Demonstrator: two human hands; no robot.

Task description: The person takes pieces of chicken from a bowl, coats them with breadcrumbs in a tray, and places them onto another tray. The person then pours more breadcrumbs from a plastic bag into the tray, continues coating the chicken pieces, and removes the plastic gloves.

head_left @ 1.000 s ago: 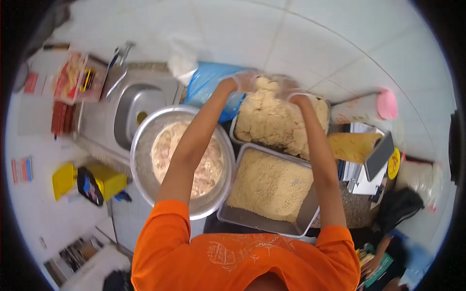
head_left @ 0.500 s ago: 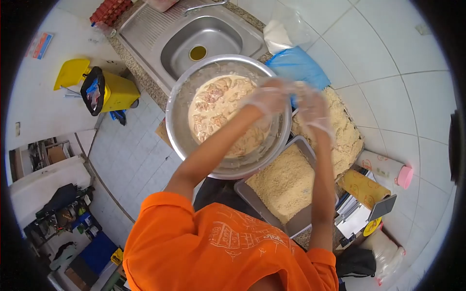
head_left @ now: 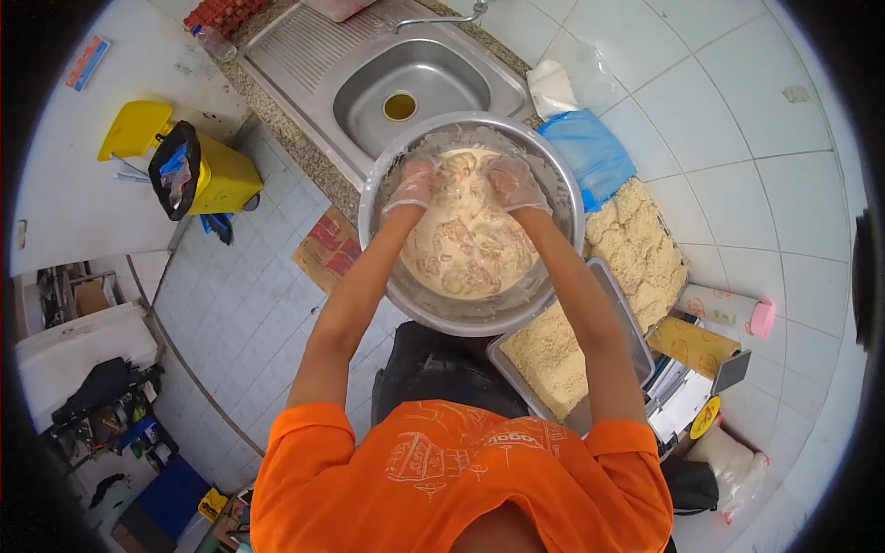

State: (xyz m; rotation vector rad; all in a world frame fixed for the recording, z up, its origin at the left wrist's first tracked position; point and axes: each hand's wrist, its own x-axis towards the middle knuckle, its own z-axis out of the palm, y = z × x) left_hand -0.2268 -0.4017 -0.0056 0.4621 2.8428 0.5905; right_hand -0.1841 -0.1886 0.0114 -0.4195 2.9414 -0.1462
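Note:
A large metal bowl (head_left: pixel 567 198) holds a creamy batter with pieces in it (head_left: pixel 466 244). Inside the bowl, at its far left part, is my left hand (head_left: pixel 414 182) in a clear glove. My right hand (head_left: pixel 513 182), gloved too, is at the batter's far right side. The fingers of both hands are partly sunk in the mix, so what they hold, if anything, is hidden. Right of the bowl, a tray of pale crumbs (head_left: pixel 550 359) lies partly under my right forearm. Beyond it sits a second crumb-coated heap (head_left: pixel 638 256).
A steel sink (head_left: pixel 415 78) adjoins the bowl's far side. To the right are a blue bag (head_left: pixel 587 152), a white roll with a pink end (head_left: pixel 724 309), a brown roll (head_left: pixel 693 347) and papers (head_left: pixel 680 405). A yellow bin (head_left: pixel 226 175) stands on the floor at left.
Both hands have moved from the far crumb heap, left and down into the metal bowl. The view has turned, bringing the sink and floor further into sight.

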